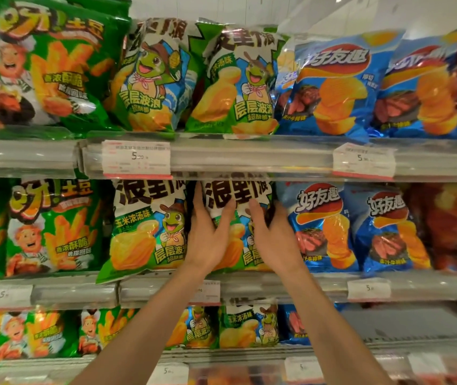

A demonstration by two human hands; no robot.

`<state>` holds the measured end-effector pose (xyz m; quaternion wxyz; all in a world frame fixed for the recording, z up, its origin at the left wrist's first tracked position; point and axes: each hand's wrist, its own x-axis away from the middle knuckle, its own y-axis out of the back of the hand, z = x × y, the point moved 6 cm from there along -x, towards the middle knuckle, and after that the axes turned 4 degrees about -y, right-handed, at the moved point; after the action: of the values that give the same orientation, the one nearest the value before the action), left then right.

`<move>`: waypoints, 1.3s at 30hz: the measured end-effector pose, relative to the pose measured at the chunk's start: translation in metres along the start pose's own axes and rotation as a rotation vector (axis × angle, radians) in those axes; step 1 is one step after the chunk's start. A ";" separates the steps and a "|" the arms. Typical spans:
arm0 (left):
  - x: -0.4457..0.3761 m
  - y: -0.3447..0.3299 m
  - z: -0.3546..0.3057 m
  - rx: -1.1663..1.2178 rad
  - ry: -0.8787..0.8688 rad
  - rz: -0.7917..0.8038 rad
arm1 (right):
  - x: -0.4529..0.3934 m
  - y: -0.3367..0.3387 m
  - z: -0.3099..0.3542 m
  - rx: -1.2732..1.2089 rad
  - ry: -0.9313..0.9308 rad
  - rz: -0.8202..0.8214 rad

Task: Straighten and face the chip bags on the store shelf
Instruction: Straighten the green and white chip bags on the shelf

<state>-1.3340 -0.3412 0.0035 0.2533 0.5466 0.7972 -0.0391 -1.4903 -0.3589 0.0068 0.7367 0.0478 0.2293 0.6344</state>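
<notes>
Middle shelf (249,286): green corn-soup chip bag (235,195) stands upright, long axis vertical, clasped between 2 spread hands, left hand (207,232) on its left edge, right hand (270,234) on its right (both equally near).

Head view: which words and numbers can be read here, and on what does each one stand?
"好友趣": blue chip bag, middle shelf.
"玉米浓汤味": left turtle bag, middle shelf.
"浪里", rest cut off: held turtle bag.
"层层波浪": upper turtle bag.
"香浓酥脆": fries bag, top shelf.
"5": price tag.
Smaller print on the tags: too blurred.
</notes>
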 end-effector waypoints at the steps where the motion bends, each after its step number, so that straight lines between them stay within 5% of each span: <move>1: 0.003 0.000 0.001 -0.036 -0.028 0.006 | 0.006 0.010 0.001 0.041 0.086 -0.052; 5: 0.009 -0.001 -0.004 -0.176 -0.103 0.054 | 0.019 0.059 0.002 0.477 0.500 -0.412; 11: 0.010 -0.010 0.000 -0.219 -0.098 0.087 | -0.007 0.066 -0.055 0.815 0.292 -0.367; 20: 0.009 -0.013 0.002 -0.234 -0.074 0.111 | -0.010 0.072 -0.051 0.688 0.287 -0.371; 27: 0.009 -0.008 0.005 -0.186 -0.123 0.116 | 0.012 0.017 -0.005 0.700 0.623 -0.112; 34: 0.007 -0.006 0.008 -0.202 -0.121 0.169 | 0.004 0.009 -0.019 0.787 0.585 -0.012; 39: 0.014 0.005 0.004 -0.161 -0.121 0.149 | 0.015 0.023 -0.014 0.516 0.486 -0.007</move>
<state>-1.3324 -0.3289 -0.0049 0.3462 0.5790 0.7381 0.0108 -1.5154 -0.3434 -0.0011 0.6263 0.0795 0.5508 0.5460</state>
